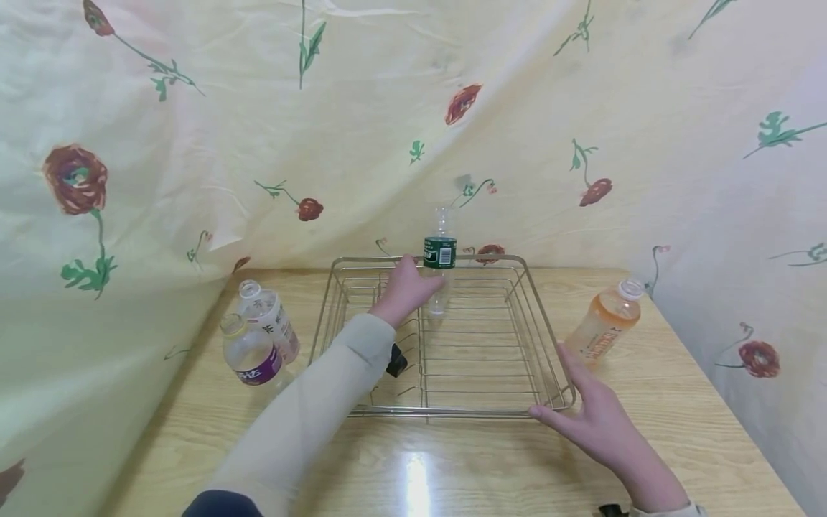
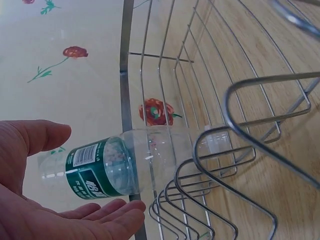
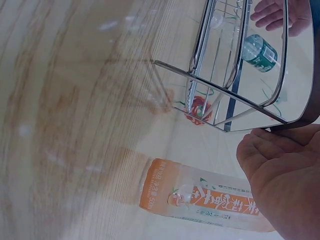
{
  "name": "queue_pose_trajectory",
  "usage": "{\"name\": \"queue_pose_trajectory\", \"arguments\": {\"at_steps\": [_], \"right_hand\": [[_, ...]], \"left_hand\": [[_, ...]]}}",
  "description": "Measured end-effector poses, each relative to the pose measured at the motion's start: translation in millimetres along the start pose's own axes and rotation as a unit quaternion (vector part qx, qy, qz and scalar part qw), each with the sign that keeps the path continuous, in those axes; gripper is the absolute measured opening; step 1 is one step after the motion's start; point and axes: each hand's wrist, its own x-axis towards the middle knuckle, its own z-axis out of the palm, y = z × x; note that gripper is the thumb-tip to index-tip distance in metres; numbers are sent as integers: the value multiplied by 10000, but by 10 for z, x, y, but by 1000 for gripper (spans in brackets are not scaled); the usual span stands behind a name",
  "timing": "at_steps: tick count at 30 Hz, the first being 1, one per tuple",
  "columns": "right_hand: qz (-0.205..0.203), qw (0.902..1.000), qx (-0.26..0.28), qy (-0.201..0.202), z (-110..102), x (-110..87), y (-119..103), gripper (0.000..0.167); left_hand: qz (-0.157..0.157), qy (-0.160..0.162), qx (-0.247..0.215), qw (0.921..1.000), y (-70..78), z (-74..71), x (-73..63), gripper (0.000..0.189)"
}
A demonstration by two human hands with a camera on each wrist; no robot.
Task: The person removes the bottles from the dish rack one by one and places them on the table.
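A wire basket (image 1: 474,413) sits on the wooden table. Inside it, toward the back, a clear plastic bottle with a green label (image 1: 440,253) stands near the rear rim. In the left wrist view its narrower end appears to point down into the basket. My left hand (image 1: 408,289) reaches over the basket, thumb and fingers spread on either side of the bottle (image 2: 95,170), with a visible gap. My right hand (image 1: 597,416) holds the front right corner of the basket, thumb at the front rim and fingers at the right side. Beside these fingers stands an orange-labelled bottle (image 3: 200,195).
To the basket's left stand a clear bottle with a purple label (image 1: 260,368) and another with a pale label (image 1: 281,327). Wire dividers (image 2: 235,175) rise inside the basket's left part. A flowered cloth (image 1: 362,143) hangs behind and around the table (image 1: 504,467).
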Motion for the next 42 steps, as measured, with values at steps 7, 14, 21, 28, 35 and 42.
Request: {"name": "queue_pose_trajectory", "arguments": {"at_steps": [7,14,21,28,35,42], "right_hand": [[-51,10000,18,28,7,-11,-3,112],[-168,9998,28,98,12,-3,9,112],[-153,9998,2,116,7,1,7,113],[-140,9998,-7,120,0,1,7,113],[-126,9998,-44,149,-5,2,0,112],[-86,9999,28,102,0,1,8,112]], "left_hand": [[-126,7,-16,9999,16,46,53,84],[-170,38,-272,9995,-2,62,129,79],[-81,79,-117,9999,-6,110,168,75],[28,169,114,9998,12,178,208,68],[-44,193,283,9994,4,229,263,69],[-75,246,354,9990,11,276,289,66]]}}
